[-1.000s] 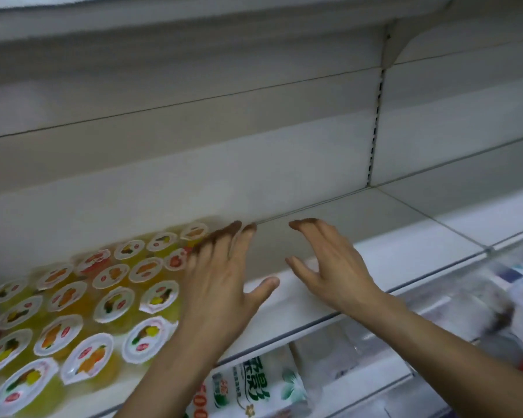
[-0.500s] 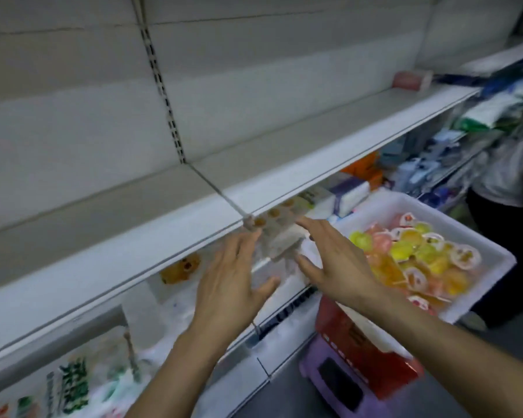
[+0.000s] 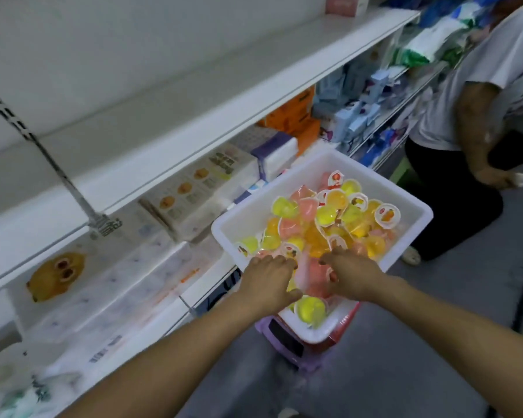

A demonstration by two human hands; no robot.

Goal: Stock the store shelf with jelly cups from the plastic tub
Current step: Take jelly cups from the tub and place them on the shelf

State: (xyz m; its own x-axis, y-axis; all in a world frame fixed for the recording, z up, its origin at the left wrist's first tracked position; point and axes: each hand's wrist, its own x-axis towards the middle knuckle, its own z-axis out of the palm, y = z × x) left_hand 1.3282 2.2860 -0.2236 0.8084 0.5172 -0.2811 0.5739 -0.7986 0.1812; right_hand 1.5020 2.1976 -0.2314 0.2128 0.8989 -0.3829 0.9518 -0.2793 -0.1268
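Two long white metal shelves (image 3: 169, 122) run from 8 o'clock up to 1 o'clock, the upper one bare along most of its length, the lower one (image 3: 212, 285) packed with boxed and bagged goods. The floor (image 3: 420, 342) is grey. At 3 o'clock a white rectangular plastic tub (image 3: 405, 200) sits on a purple plastic stool (image 3: 287, 342), close to the lower shelf edge. It is full of small clear jelly cups (image 3: 326, 215) in yellow, orange and pink, some with round white lids that show fruit pictures. At 2 o'clock a second person in a white shirt and dark trousers (image 3: 453, 188) crouches by the shelves. A pale box with pictures of round cakes (image 3: 194, 191) lies on the lower shelf; its writing is too blurred to read, and so are the lid labels. The left hand (image 3: 269, 279) and the right hand (image 3: 354, 276) are both palm down over the near end of the tub, fingers bent down among the cups. If either really holds a cup, I cannot tell.
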